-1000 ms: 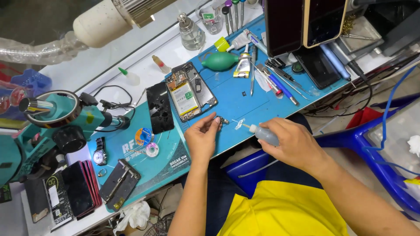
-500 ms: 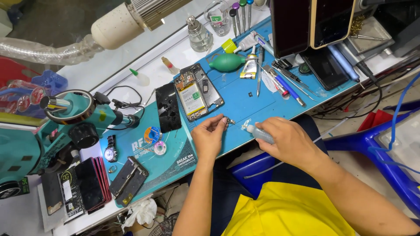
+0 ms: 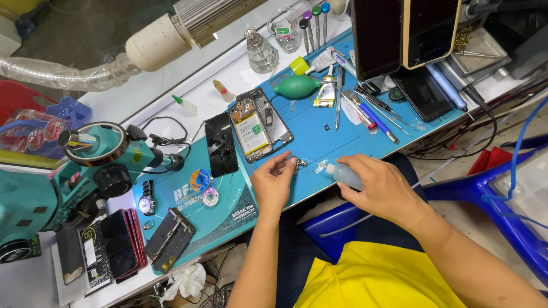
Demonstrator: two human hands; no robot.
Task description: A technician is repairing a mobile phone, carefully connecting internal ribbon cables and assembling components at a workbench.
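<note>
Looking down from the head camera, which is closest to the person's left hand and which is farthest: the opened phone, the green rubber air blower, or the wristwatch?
From the left hand:
1. Opened phone, just above the fingertips on the blue mat.
2. Green rubber air blower, farther up the mat, slightly right.
3. Wristwatch, far off to the left near the teal microscope.

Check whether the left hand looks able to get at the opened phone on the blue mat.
Probably yes: the left hand sits just below the opened phone with bare mat between, though its fingertips pinch a small part.
</note>
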